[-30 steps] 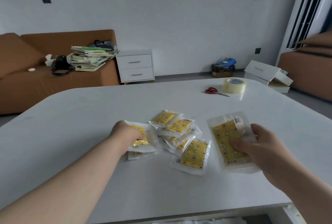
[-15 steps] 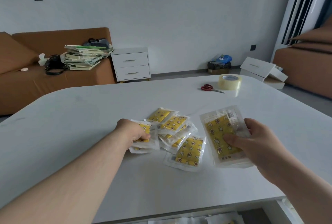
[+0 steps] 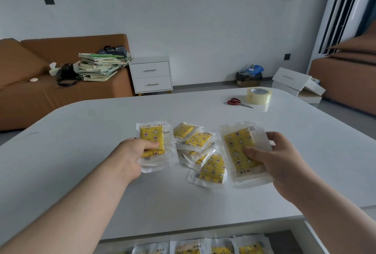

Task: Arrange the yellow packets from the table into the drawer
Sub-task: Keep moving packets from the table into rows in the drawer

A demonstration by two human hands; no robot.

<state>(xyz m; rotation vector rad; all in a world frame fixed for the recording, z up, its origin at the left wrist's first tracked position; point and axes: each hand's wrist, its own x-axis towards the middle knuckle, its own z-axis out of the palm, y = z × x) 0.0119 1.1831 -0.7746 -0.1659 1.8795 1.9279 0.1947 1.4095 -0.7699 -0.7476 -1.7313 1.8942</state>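
Several yellow packets in clear wrappers (image 3: 198, 147) lie in a loose pile on the white table (image 3: 101, 131). My left hand (image 3: 133, 157) grips a small stack of packets (image 3: 154, 141) just left of the pile, lifted with the printed side facing me. My right hand (image 3: 272, 156) holds another stack of packets (image 3: 239, 152) to the right of the pile. Below the table's near edge the open drawer (image 3: 295, 239) shows a row of packets (image 3: 203, 248) lying inside.
Red-handled scissors (image 3: 237, 102) and a roll of clear tape (image 3: 258, 96) sit at the table's far right. Beyond the table are a brown sofa (image 3: 30, 95) with stacked books (image 3: 97, 66), a white nightstand (image 3: 151, 75) and white boxes (image 3: 295, 82) on the floor.
My left hand has lifted its stack off the pile and turned it face up. The view tilted down, showing more of the open drawer. The right hand's stack stays held.
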